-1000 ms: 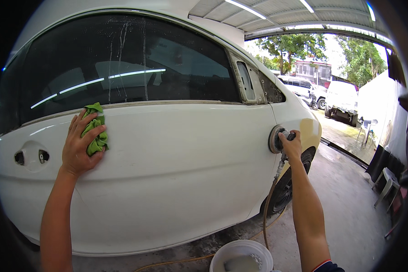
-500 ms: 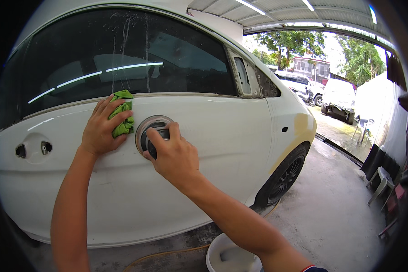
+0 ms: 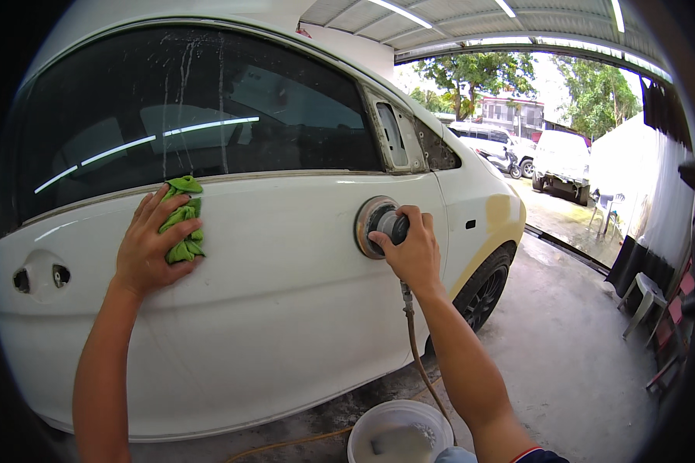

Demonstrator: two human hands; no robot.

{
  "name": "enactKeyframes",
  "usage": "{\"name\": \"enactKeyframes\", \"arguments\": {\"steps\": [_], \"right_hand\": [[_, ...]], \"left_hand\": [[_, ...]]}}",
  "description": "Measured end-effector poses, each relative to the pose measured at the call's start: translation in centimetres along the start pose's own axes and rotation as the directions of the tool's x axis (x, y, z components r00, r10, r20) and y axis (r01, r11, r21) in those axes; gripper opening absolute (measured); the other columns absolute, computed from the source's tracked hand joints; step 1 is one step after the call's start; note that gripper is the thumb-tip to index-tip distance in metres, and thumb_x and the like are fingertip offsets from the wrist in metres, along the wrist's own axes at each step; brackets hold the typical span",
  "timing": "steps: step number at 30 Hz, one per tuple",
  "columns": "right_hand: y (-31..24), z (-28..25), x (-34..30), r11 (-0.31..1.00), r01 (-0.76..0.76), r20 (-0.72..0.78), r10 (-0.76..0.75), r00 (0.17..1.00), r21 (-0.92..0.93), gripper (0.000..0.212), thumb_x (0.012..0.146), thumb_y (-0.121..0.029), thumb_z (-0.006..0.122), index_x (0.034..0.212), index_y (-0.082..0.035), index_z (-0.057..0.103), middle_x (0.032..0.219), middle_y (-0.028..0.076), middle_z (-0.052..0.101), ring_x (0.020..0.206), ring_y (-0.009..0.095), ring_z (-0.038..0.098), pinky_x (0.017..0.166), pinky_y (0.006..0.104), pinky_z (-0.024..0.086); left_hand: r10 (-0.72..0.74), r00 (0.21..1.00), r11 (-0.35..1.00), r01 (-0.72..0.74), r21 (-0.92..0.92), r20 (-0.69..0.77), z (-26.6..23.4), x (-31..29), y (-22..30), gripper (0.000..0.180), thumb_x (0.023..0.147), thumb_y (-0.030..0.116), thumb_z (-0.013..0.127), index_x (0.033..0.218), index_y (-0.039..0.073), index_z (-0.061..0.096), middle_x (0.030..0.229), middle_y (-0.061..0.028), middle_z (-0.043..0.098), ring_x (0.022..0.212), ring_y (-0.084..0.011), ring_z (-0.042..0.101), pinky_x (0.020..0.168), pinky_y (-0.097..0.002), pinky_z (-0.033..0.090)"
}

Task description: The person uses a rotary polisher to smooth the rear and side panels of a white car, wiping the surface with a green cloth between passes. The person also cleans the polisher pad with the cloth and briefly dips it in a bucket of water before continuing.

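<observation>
A white car door (image 3: 286, 270) fills the middle of the view, its handle and mirror removed. My right hand (image 3: 415, 255) grips a round air sander (image 3: 377, 224), whose pad meets the door's upper right part, below the mirror mount. A brown hose (image 3: 414, 332) hangs down from the sander. Further left, my left hand (image 3: 148, 243) presses a crumpled green cloth (image 3: 184, 220) to the door, just under the dark window (image 3: 208, 108). Its fingers are curled over the cloth.
A white bucket (image 3: 401, 436) of cloudy liquid stands on the concrete floor below the door. The car's front wheel (image 3: 483, 293) is to the right, under a fender with a yellowish patch (image 3: 499, 220). Plastic stools (image 3: 645, 297) line the right side. Parked vehicles (image 3: 561, 166) stand outside.
My right hand has carried the sander rightward across the door, away from the cloth. The hose now shows below it. My left hand keeps its place on the door while the view has shifted slightly.
</observation>
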State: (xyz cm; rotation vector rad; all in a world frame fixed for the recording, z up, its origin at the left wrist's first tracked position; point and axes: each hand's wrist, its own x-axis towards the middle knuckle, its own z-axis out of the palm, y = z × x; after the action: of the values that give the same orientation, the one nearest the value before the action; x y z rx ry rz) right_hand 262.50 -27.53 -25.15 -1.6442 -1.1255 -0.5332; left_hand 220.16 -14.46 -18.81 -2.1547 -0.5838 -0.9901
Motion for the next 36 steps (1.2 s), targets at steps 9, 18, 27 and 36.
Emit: {"name": "enactKeyframes", "arguments": {"steps": [9,18,27,36], "right_hand": [[7.1,-1.5,6.0,0.957,-0.290,-0.086,0.291,0.953,0.021,0.066,0.084,-0.041,0.089,0.135,-0.015,0.056,0.127,0.021,0.057,0.115,0.043,0.065,0.101,0.0503,0.052],[-0.8,1.7,-1.4,0.998,-0.014,-0.098,0.020,0.995,0.059,0.055,0.085,-0.030,0.089,0.128,-0.013,0.060,0.126,0.018,0.057,0.118,0.040,0.062,0.097,0.0508,0.054],[-15.2,4.9,-8.3,0.923,0.377,-0.051,-0.374,0.926,0.080,0.049,0.078,-0.026,0.092,0.118,-0.014,0.066,0.126,0.015,0.060,0.114,0.036,0.063,0.085,0.0459,0.059],[-5.5,2.7,-5.3,0.955,0.282,0.005,-0.283,0.959,0.088,0.049,0.082,-0.031,0.093,0.118,-0.014,0.066,0.122,0.013,0.057,0.112,0.037,0.061,0.089,0.0480,0.056]], "left_hand": [[0.149,0.989,0.982,-0.144,-0.119,0.028,7.2,7.4,9.2,0.051,0.081,0.030,0.090,0.129,0.029,0.074,0.153,-0.0022,0.059,0.153,-0.0357,0.044,0.132,-0.0498,0.032],[0.239,0.965,0.952,-0.212,-0.219,0.104,6.9,9.6,7.6,0.065,0.078,0.014,0.091,0.136,0.025,0.064,0.156,-0.0061,0.053,0.154,-0.0347,0.042,0.129,-0.0471,0.039],[0.136,0.985,0.984,-0.123,-0.128,0.105,2.5,4.5,2.0,0.072,0.073,0.016,0.094,0.137,0.032,0.064,0.159,0.0002,0.052,0.151,-0.0311,0.047,0.126,-0.0437,0.046],[0.015,0.992,0.990,0.003,-0.139,0.129,2.5,4.7,3.3,0.091,0.066,0.004,0.094,0.145,0.035,0.061,0.165,0.0022,0.047,0.149,-0.0284,0.050,0.124,-0.0423,0.048]]}}
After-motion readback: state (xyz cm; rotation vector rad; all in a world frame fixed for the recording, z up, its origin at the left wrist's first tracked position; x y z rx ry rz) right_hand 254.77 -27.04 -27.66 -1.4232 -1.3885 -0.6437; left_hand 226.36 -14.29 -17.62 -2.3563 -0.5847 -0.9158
